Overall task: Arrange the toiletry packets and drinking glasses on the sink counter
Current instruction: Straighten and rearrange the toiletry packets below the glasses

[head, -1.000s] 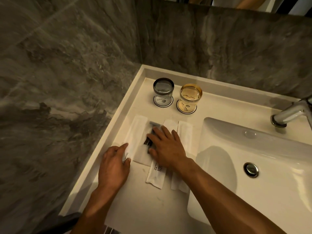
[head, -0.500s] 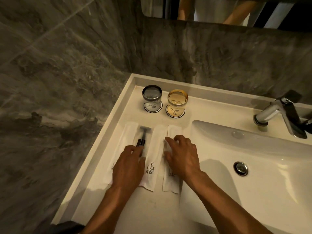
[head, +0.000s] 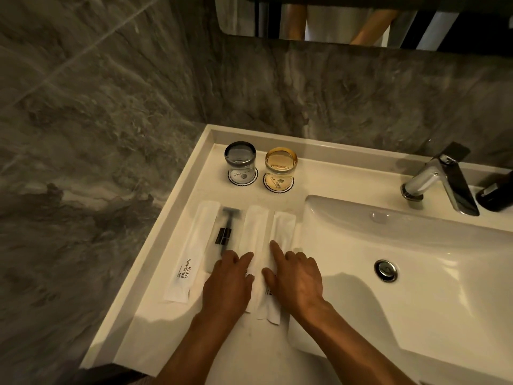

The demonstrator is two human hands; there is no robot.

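Several long packets lie side by side on the white sink counter [head: 172, 326]. Leftmost is a white toothbrush packet [head: 191, 251] printed BRUSHING TEETH, then a clear razor packet [head: 226, 232], then two more white packets [head: 255, 232] [head: 283, 229]. My left hand [head: 229, 284] rests flat on the near ends of the razor packet and the third packet. My right hand [head: 295, 276] presses fingers spread on the fourth packet. A grey glass [head: 240, 159] and an amber glass [head: 280, 165] stand upside down on round coasters at the back.
The basin [head: 416, 273] with its drain [head: 385, 270] fills the right side. A chrome tap [head: 441, 179] and a dark bottle [head: 497, 193] stand at the back right. Marble walls close the left and back, and a mirror hangs above.
My left hand has shifted right, off the toothbrush packet and onto the razor and third packets. My right hand moved from the razor packet to the rightmost packet. The packets now lie straighter.
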